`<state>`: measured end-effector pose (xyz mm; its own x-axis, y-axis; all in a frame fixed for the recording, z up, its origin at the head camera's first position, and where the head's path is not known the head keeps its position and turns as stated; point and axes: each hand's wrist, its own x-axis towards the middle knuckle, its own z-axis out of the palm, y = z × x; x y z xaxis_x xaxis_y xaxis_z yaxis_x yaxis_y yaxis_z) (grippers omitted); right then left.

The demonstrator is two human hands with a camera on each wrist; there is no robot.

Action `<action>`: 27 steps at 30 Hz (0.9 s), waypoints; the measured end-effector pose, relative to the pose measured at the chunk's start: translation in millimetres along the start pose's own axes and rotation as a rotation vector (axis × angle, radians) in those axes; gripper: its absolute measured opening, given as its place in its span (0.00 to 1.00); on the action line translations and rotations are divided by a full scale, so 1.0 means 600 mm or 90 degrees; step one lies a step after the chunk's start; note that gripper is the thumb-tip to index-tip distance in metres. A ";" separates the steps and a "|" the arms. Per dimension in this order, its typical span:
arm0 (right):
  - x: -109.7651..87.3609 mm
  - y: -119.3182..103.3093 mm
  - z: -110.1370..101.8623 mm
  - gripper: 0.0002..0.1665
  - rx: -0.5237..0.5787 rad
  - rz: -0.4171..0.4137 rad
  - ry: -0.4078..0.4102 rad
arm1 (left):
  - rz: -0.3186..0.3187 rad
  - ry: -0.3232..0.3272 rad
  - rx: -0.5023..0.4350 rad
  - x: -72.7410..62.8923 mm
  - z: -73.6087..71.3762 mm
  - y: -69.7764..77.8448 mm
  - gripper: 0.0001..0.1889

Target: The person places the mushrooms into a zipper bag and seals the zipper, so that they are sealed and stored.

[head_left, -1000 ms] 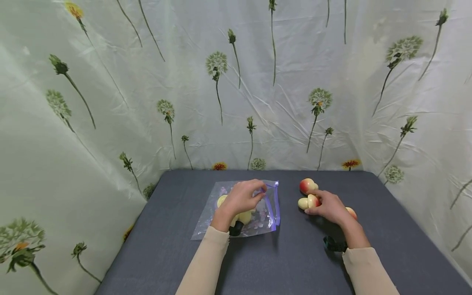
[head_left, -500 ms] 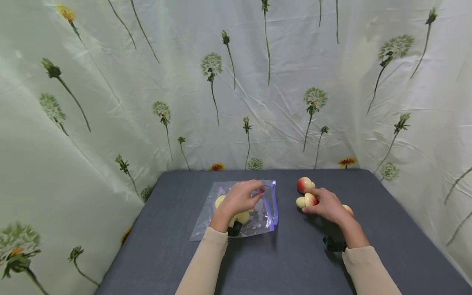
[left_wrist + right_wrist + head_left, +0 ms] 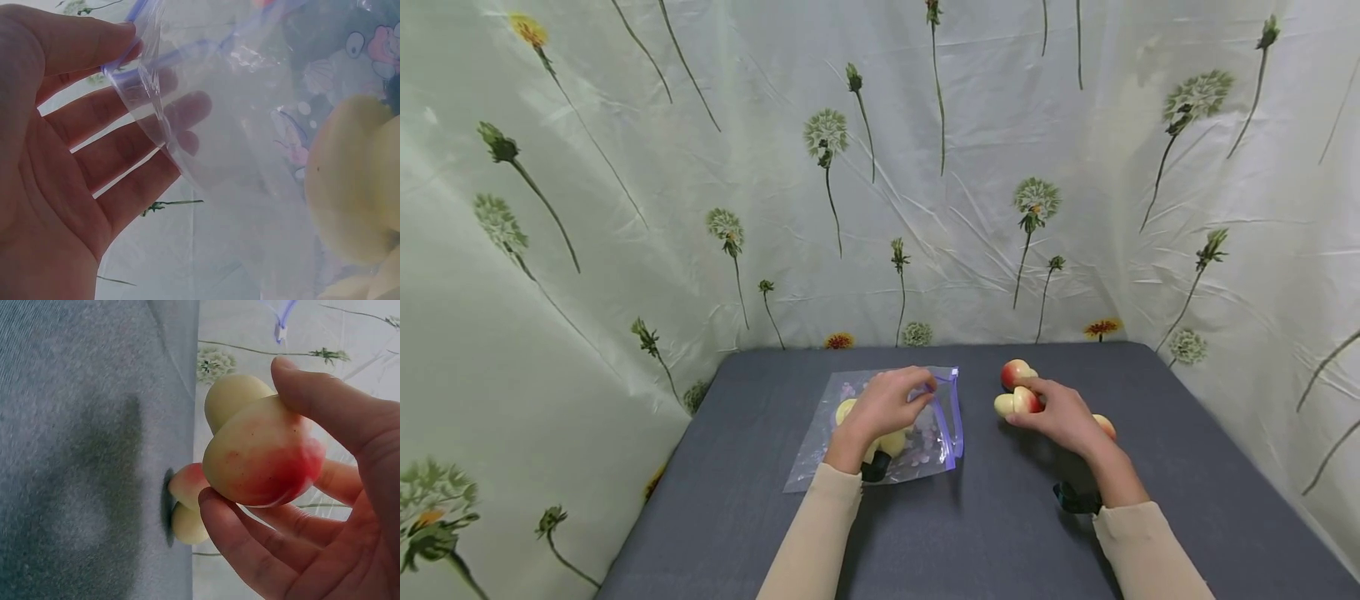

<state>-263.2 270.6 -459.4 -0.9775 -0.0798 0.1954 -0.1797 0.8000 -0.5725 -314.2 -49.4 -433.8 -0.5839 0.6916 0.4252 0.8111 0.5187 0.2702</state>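
My left hand (image 3: 887,408) pinches the purple zip edge of a clear plastic zip bag (image 3: 808,467) between thumb and index finger, and the bag's mouth gapes to the right. Its other fingers spread behind the film in the left wrist view. Inside the bag lie several pale yellow mushrooms (image 3: 347,181), partly hidden by my hand. My right hand (image 3: 1060,414) grips a cream mushroom (image 3: 269,456) with a red-blushed cap, thumb on one side and fingers on the other, its pale stem pointing left in the head view. In the right wrist view this mushroom shows clear of the tabletop.
Just behind the held mushroom, another red-and-cream mushroom (image 3: 1013,373) lies on the dark grey table (image 3: 940,542). One more mushroom (image 3: 1105,427) shows partly behind my right wrist. A flower-patterned curtain (image 3: 970,217) hangs around the table's back and sides.
The head view has turned slightly, shifting everything left in it. My right hand has risen a little with the mushroom, closer to the rear one in view. My left hand keeps its pinch.
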 end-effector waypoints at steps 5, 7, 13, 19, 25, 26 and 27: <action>0.001 -0.010 -0.004 0.47 0.009 0.007 -0.003 | -0.001 -0.002 0.001 0.001 0.000 0.000 0.05; 0.001 -0.013 -0.005 0.47 0.011 0.009 -0.008 | 0.000 0.000 0.001 0.002 0.000 0.000 0.05; -0.001 -0.019 -0.004 0.47 0.030 0.009 -0.018 | 0.001 -0.001 0.008 0.001 0.001 0.001 0.05; -0.001 -0.027 -0.001 0.42 0.044 -0.016 -0.010 | -0.002 -0.002 0.013 0.000 0.003 0.001 0.04; 0.000 -0.040 0.000 0.40 0.044 -0.033 -0.002 | 0.000 0.002 0.014 0.002 0.005 0.001 0.04; 0.001 -0.042 0.001 0.40 0.046 -0.035 -0.001 | 0.000 0.003 0.013 0.002 0.005 0.001 0.04; 0.001 -0.044 0.002 0.39 0.049 -0.037 -0.001 | -0.001 0.003 0.013 0.002 0.005 0.002 0.04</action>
<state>-259.4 248.7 -445.3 -0.9654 -0.1250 0.2291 -0.2436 0.7462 -0.6195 -314.2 -46.5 -435.8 -0.5848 0.6888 0.4284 0.8095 0.5295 0.2538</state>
